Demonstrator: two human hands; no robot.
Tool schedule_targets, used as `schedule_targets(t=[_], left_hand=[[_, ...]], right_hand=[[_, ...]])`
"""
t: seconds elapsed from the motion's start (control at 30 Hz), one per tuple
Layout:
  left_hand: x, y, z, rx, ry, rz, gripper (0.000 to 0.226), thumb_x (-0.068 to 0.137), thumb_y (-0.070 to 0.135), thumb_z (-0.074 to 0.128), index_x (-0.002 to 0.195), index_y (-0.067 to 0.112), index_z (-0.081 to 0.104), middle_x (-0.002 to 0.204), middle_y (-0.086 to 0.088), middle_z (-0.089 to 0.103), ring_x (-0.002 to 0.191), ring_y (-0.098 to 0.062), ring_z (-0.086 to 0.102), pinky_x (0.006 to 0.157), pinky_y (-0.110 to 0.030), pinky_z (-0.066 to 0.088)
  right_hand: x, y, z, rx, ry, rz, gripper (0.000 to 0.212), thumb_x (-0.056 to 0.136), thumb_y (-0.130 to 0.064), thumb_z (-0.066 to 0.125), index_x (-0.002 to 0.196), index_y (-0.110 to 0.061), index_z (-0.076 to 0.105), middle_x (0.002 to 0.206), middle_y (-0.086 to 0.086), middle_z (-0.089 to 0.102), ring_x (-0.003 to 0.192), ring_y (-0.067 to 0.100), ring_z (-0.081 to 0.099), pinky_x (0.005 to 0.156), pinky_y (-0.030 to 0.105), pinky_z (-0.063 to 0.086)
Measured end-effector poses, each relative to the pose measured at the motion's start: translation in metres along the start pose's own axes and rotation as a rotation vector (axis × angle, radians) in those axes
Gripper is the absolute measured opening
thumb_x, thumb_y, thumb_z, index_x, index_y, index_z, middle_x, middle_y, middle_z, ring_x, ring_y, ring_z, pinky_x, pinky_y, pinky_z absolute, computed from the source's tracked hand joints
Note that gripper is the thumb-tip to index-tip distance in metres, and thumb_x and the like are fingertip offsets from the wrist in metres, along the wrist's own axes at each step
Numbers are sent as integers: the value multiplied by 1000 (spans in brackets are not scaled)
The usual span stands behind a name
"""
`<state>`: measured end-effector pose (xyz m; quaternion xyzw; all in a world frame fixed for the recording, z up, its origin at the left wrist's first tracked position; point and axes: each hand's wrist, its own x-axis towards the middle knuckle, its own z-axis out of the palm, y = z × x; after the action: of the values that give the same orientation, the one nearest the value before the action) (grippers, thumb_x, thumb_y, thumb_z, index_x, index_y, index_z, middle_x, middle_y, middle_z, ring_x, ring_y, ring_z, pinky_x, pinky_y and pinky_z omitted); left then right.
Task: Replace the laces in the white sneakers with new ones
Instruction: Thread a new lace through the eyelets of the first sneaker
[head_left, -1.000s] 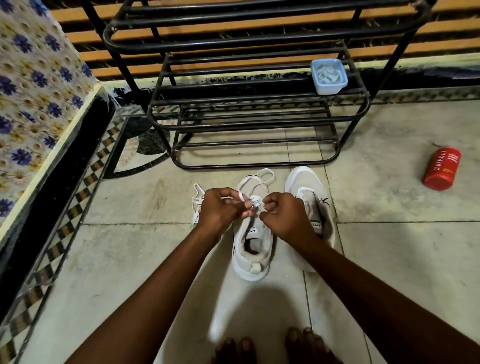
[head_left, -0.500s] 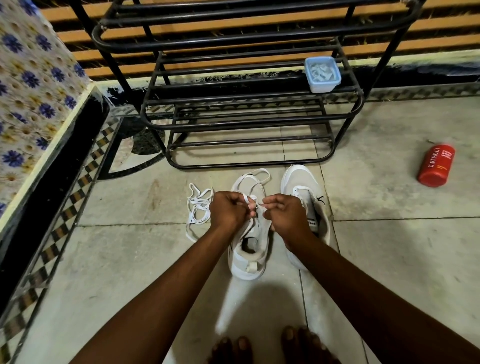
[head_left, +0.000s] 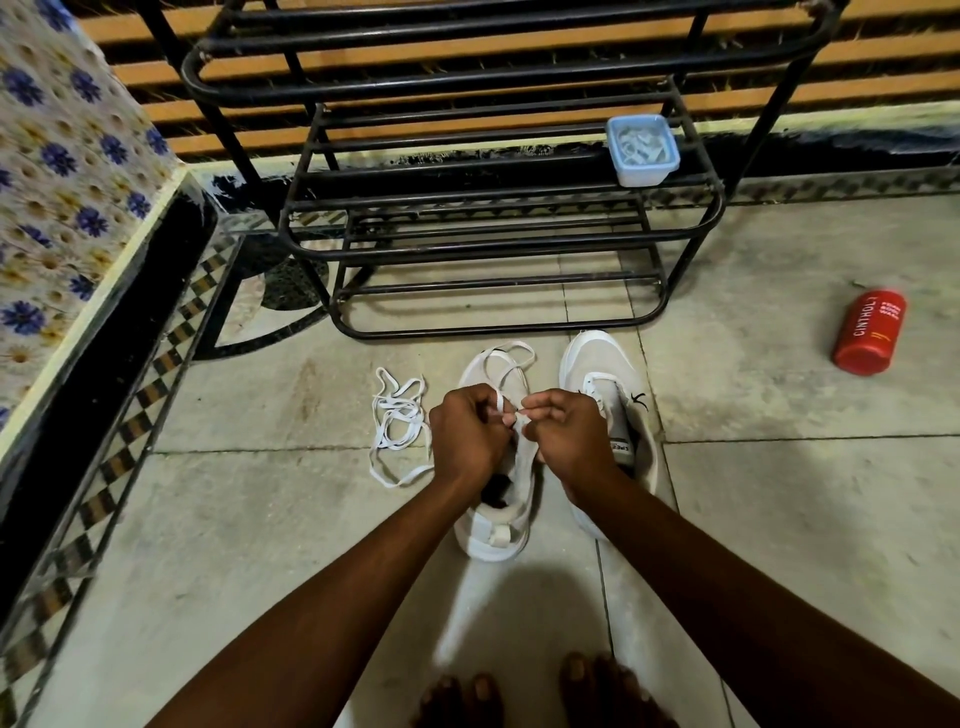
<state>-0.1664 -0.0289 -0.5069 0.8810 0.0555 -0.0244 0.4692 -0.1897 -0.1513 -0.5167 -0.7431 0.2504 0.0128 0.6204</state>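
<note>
At frame centre, a left hand (head_left: 470, 434) and right hand (head_left: 569, 436) — fingers curled, pinching a lace (head_left: 506, 364) over the near sneaker (head_left: 496, 525) — work a cord that looks light, limp and best held near its stiffer tip.

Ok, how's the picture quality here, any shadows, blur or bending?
Head view: dim, warm light; a dark shadow falls on the floor below the sneaker; the shoe rack bars bow from wide-angle distortion; the corners look smeared; the left hand and right hand stay fairly sharp.
</note>
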Motion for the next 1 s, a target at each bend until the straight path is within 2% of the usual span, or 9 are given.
schedule_targets(t=[0.07,0.13,0.27,0.43,0.57,0.73,0.83,0.93,1.0], left_hand=[[-1,1,0,-16,11,-2,21,76,4,76,64,18,68,60,10,70,61,-5,70,63,-30,58],[-4,3,2,-51,57,-45,21,77,4,77,64,17,67,61,6,70,65,-13,71,65,-34,59],[-10,6,5,-32,121,-27,25,79,4,76,61,13,61,59,4,65,64,-16,65,61,-31,52],[-7,8,-4,38,17,91,20,79,-3,71,64,11,68,62,0,69,67,-18,69,65,-33,55],[-7,3,-8,108,-52,185,28,77,-11,57,68,9,73,66,2,72,68,-8,70,68,-34,58],[-9,0,-6,120,15,215,21,80,-10,64,74,7,75,74,1,67,71,-13,61,66,-26,45],[-8,2,-5,100,48,218,23,80,-10,64,68,8,71,65,8,61,63,-2,56,62,-22,41],[-6,3,-5,111,32,225,22,84,-2,65,64,9,64,56,1,59,59,-13,57,62,-33,48],[-5,2,-5,100,33,204,18,85,3,67,69,11,68,57,0,62,59,-16,60,62,-33,51]], right_hand=[[0,0,1,-9,2,-7,30,76,8,61,97,-9,73,91,7,74,88,23,71,73,36,53],[-1,-1,1,-15,8,-16,28,77,8,62,95,-10,73,89,7,73,85,22,70,72,35,53],[-5,-2,3,-24,9,-42,26,78,7,63,96,-10,73,87,8,73,84,23,70,73,34,53],[-3,-4,2,-11,8,-35,29,78,11,60,98,-6,70,86,10,72,81,25,68,71,34,51],[-3,-3,2,3,12,-15,27,79,9,63,100,-6,69,90,12,73,86,27,71,72,35,52],[-4,-3,3,6,14,-7,28,77,8,66,99,-9,70,88,10,73,81,24,69,72,37,52],[-5,-4,4,3,19,-2,28,76,8,66,97,-10,70,87,10,73,81,24,69,72,37,52],[-5,-4,4,3,21,-7,26,76,8,65,96,-9,70,87,12,73,80,26,69,71,36,51],[-5,-4,3,-1,26,-13,26,76,8,65,96,-7,70,88,13,73,82,29,69,71,38,52]])
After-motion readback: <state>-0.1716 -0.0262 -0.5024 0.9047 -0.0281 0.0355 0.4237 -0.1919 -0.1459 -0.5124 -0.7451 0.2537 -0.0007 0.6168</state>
